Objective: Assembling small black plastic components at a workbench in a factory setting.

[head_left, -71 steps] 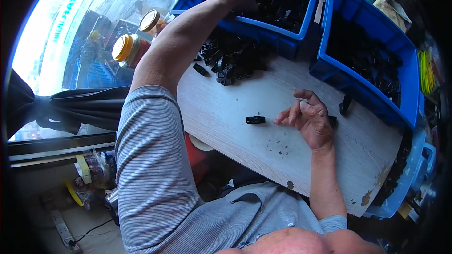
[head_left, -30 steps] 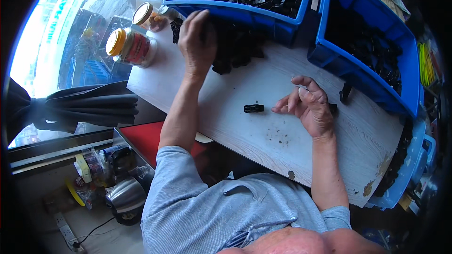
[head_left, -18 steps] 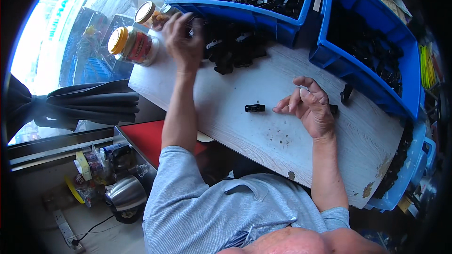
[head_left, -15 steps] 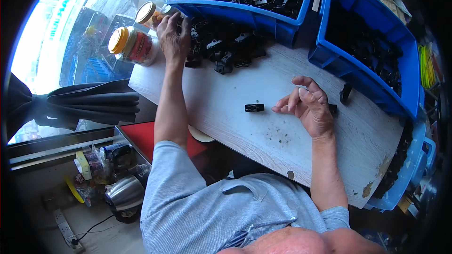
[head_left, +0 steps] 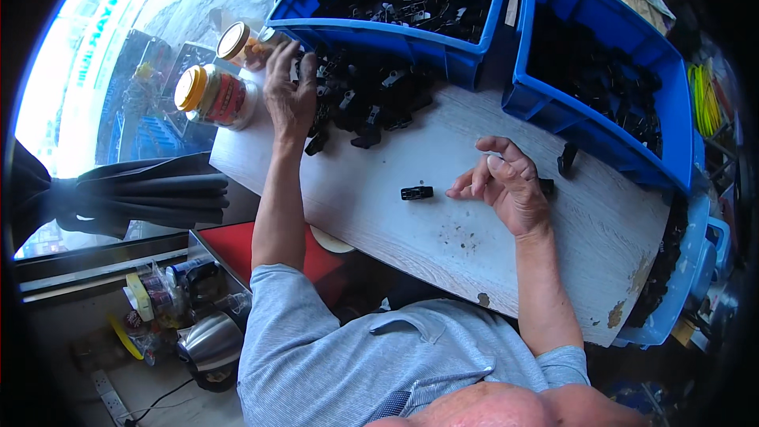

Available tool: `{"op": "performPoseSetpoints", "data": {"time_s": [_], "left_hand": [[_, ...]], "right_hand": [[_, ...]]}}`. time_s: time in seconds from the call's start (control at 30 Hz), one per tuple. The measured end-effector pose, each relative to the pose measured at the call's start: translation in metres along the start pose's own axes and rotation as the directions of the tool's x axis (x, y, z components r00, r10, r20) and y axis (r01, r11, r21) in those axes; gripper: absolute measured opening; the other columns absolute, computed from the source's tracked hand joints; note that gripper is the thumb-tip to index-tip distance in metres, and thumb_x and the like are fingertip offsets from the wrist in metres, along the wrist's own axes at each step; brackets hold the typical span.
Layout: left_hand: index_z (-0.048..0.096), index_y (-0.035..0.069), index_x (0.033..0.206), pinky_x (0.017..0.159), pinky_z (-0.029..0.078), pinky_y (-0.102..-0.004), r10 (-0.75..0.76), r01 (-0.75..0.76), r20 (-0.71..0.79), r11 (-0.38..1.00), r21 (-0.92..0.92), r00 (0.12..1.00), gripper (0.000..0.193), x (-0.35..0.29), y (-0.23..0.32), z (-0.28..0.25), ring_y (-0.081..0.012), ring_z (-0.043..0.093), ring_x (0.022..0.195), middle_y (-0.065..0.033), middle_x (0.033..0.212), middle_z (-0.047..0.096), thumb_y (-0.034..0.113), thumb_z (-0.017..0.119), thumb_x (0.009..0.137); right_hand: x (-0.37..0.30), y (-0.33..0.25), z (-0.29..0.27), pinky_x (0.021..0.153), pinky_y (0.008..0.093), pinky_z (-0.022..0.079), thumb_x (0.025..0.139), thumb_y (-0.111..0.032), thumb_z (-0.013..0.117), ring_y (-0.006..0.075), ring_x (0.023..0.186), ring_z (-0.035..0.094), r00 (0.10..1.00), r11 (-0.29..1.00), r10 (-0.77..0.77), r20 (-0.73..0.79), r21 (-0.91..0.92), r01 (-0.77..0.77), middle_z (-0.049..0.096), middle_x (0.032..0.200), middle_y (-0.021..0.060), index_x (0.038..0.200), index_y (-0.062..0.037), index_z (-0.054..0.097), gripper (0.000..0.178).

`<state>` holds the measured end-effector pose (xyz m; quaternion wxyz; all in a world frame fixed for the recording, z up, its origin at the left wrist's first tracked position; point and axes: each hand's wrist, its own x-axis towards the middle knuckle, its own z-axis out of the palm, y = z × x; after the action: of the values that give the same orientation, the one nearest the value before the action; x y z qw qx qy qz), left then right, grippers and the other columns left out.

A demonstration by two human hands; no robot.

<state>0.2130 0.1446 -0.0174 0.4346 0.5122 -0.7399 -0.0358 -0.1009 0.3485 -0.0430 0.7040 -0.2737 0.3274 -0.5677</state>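
My left hand (head_left: 289,101) is at the left end of a heap of small black plastic parts (head_left: 371,91) with metal bits. Its fingers are spread, and its far side touches or nearly touches the heap. Over the middle right of the table hovers my right hand (head_left: 512,190), palm turned up, fingers loosely bent and apart, nothing visible in them. Just left of its fingertips lies a single black part (head_left: 417,193). Another black part (head_left: 546,187) is partly hidden behind that hand, and a third black piece (head_left: 567,160) stands against the right bin.
Two blue bins, one at the back (head_left: 379,29) and one at the right (head_left: 585,122), hold many black parts. Two lidded jars (head_left: 225,99) stand at the table's left end. A light-blue tub (head_left: 672,300) sits beyond the right edge. A steel kettle (head_left: 212,341) is lower left.
My left hand has drawn nearer to me, and parts at the heap's near edge have slid the same way. My right hand has kept its pose. The whole view has shifted slightly.
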Motion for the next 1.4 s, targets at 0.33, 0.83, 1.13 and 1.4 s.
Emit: {"op": "performPoseSetpoints", "data": {"time_s": [0.33,0.83,1.13,1.4], "left_hand": [[0.061,0.002,0.133,0.085,0.057,-0.0332,0.477,-0.495,0.280,0.869,-0.008,0.833,0.053,0.120,0.128,0.061,-0.0230,0.070,0.099,-0.0122,0.111,0.072,0.020,0.075,0.085],[0.048,0.029,0.149,0.104,0.050,-0.0558,0.033,-0.420,0.732,0.836,0.353,0.681,0.085,0.174,0.085,0.212,-0.0421,0.053,0.133,-0.0182,0.143,0.056,0.063,0.076,0.075],[0.056,0.031,0.144,0.105,0.052,-0.0432,-0.080,-0.417,0.766,0.800,0.431,0.638,0.065,0.178,0.078,0.200,-0.0265,0.058,0.132,-0.0071,0.142,0.061,0.046,0.070,0.082],[0.065,0.027,0.135,0.102,0.054,-0.0421,-0.042,-0.430,0.765,0.807,0.406,0.643,0.056,0.182,0.078,0.199,-0.0277,0.065,0.122,-0.0074,0.129,0.069,0.038,0.068,0.080]], "right_hand": [[-0.004,-0.002,0.000,0.088,0.0581,0.058,0.096,-0.026,0.064,0.0321,0.087,0.074,1.000,0.999,0.023,-0.013,0.041,-0.023,0.067,0.073,0.0093,0.128,-0.0040,0.055,0.040],[-0.002,-0.001,-0.007,0.090,0.0575,0.058,0.096,-0.028,0.066,0.0333,0.090,0.074,1.000,0.998,0.025,-0.010,0.059,-0.025,0.067,0.074,0.0086,0.130,-0.0052,0.055,0.042],[-0.002,0.002,-0.003,0.090,0.0584,0.057,0.095,-0.029,0.066,0.0331,0.089,0.074,0.999,0.998,0.020,0.028,0.066,-0.021,0.066,0.073,0.0085,0.132,-0.0063,0.055,0.044],[-0.003,0.000,-0.001,0.089,0.0588,0.057,0.096,-0.028,0.065,0.0328,0.089,0.074,1.000,0.999,0.010,0.010,0.040,-0.011,0.066,0.073,0.0081,0.130,-0.0062,0.056,0.042]]}}
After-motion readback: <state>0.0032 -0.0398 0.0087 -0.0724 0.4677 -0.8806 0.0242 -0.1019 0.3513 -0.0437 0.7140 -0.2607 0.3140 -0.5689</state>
